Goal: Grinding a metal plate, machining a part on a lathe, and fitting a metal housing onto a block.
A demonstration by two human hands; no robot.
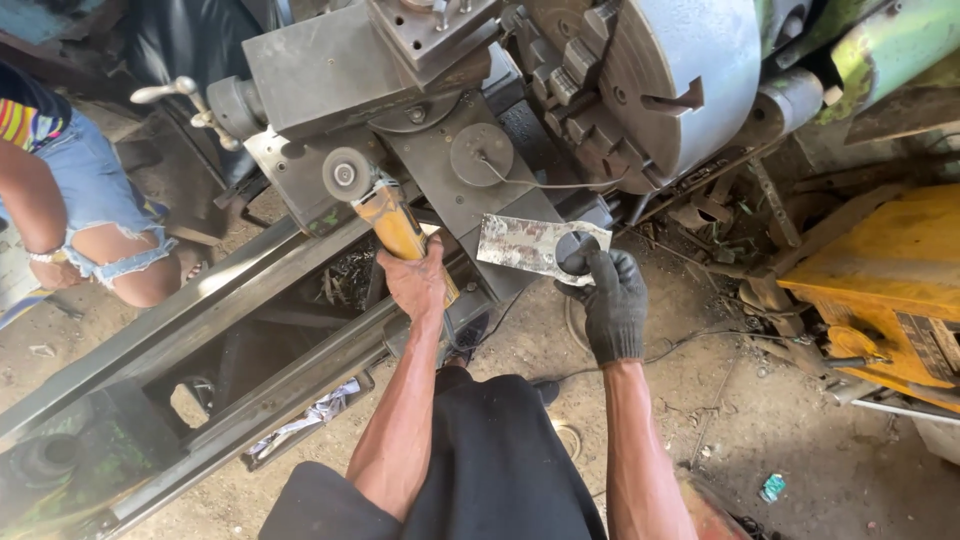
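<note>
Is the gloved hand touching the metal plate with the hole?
Touching. The head view shows the gloved right hand with fingers gripping the metal plate at its round hole.

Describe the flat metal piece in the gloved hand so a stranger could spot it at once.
Start at the big grey lathe chuck; just below it, the black-gloved right hand grips a flat metal plate. Unlike the lathe's dull grey blocks, it is thin, scuffed bright, with a round hole at the gloved end.

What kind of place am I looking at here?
Most likely a metalworking shop: a grey steel lathe chuck, a yellow-bodied angle grinder in the left hand, and a flat metal plate with a round hole.
</note>
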